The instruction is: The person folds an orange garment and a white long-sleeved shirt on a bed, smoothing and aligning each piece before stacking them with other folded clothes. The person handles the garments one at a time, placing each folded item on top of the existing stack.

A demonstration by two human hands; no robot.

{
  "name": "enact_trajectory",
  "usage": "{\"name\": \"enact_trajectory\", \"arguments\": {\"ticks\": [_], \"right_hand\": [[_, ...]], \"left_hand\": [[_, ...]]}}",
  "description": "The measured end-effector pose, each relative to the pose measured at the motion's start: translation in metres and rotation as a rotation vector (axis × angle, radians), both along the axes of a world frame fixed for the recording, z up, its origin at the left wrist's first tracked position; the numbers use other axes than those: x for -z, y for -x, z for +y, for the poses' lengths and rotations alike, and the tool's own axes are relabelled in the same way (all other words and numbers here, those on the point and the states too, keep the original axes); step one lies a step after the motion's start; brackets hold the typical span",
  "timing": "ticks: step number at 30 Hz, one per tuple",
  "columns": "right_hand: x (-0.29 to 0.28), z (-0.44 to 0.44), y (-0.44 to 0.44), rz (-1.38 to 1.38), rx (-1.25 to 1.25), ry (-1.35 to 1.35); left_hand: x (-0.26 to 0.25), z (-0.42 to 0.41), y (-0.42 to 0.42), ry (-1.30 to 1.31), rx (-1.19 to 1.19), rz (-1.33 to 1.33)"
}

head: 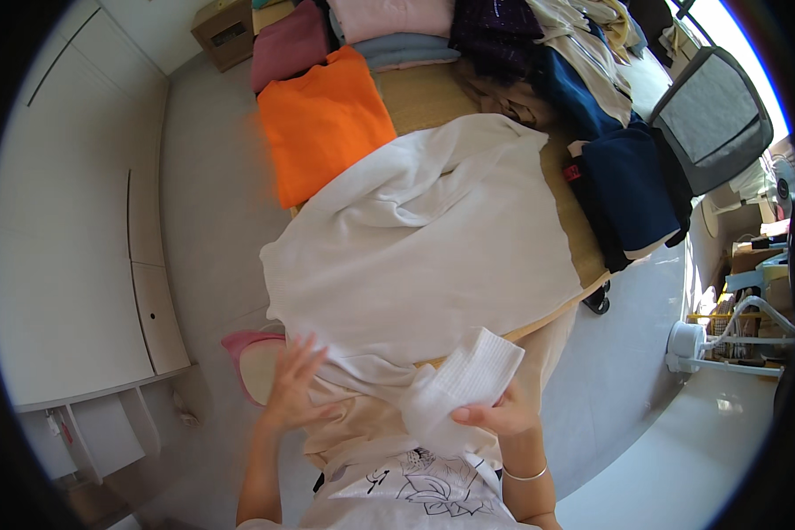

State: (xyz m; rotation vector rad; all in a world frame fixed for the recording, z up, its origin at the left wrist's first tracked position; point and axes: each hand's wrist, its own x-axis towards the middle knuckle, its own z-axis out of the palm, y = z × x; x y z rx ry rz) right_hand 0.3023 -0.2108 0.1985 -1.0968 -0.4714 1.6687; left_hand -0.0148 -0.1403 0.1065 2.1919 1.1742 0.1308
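Observation:
A white knitted sweater (430, 258) lies spread across the wooden table (421, 96), its ribbed hem at the left. One of its sleeves hangs over the near edge, and my right hand (503, 412) grips it close to the ribbed cuff (482, 364). My left hand (298, 384) hovers by the sweater's lower left corner with its fingers apart, slightly blurred. Whether its fingertips touch the cloth I cannot tell. Part of the second sleeve lies folded along the sweater's far side.
A folded orange garment (331, 126) overhangs the table's left edge. Folded pink clothes (391, 20) and dark garments (626, 192) line the far and right sides. A mesh-backed chair (715, 112) stands at right, a pink-rimmed object (238, 344) at lower left, white cabinets (79, 218) farther left.

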Motion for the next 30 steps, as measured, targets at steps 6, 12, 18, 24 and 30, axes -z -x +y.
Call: {"name": "enact_trajectory", "arguments": {"ticks": [6,12,18,24,30], "right_hand": [[-0.01,0.069,0.062,0.347,-0.024,0.032],[0.067,0.133,0.063,0.295,0.325,-0.153],[0.136,0.03,-0.069,-0.714,0.305,-0.11],[0.108,-0.013,-0.157,-1.615,0.012,-0.246],[0.139,-0.002,-0.18,-1.709,-0.073,-0.336]], "left_hand": [[0.078,-0.056,-0.046,0.659,-0.439,-0.759],[0.033,-0.016,-0.063,0.072,-0.226,-0.193],[0.034,-0.002,-0.043,0.17,-0.298,-0.372],[0.035,0.007,-0.033,0.303,-0.316,-0.402],[0.014,0.01,-0.01,0.402,-0.377,-0.382]]}}
